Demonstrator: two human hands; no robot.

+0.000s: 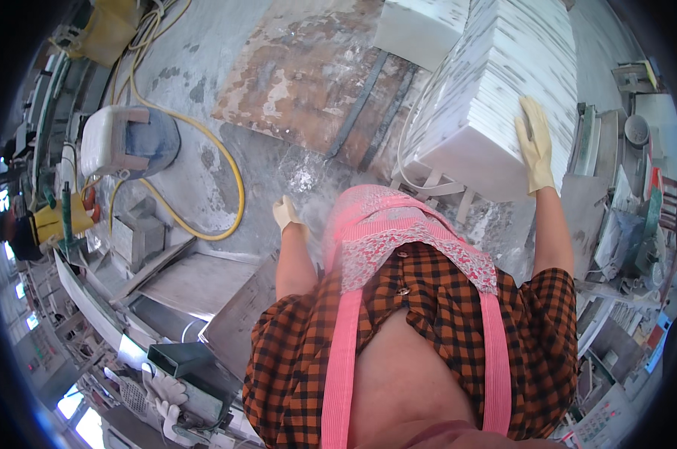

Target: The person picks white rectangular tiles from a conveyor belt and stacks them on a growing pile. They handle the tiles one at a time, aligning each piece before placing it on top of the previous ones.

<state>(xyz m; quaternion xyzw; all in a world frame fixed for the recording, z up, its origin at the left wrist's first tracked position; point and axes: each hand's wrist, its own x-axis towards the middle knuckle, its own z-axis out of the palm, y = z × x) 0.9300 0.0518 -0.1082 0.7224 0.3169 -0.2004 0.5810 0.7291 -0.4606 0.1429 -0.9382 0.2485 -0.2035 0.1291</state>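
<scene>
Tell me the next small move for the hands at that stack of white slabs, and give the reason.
Probably bring the left hand up to the stack of white slabs. Only the gloved right hand lies flat on its near edge, while the left hangs free above the dusty floor.

A dusty grey concrete floor [204, 150] fills the scene, with a worn brown patch [308, 67] at the far middle. A yellow hose [237, 187] loops across it on the left, beside a grey metal bench [196, 280]. Cluttered shelves [630, 224] line the right. Daylight is bright.
</scene>
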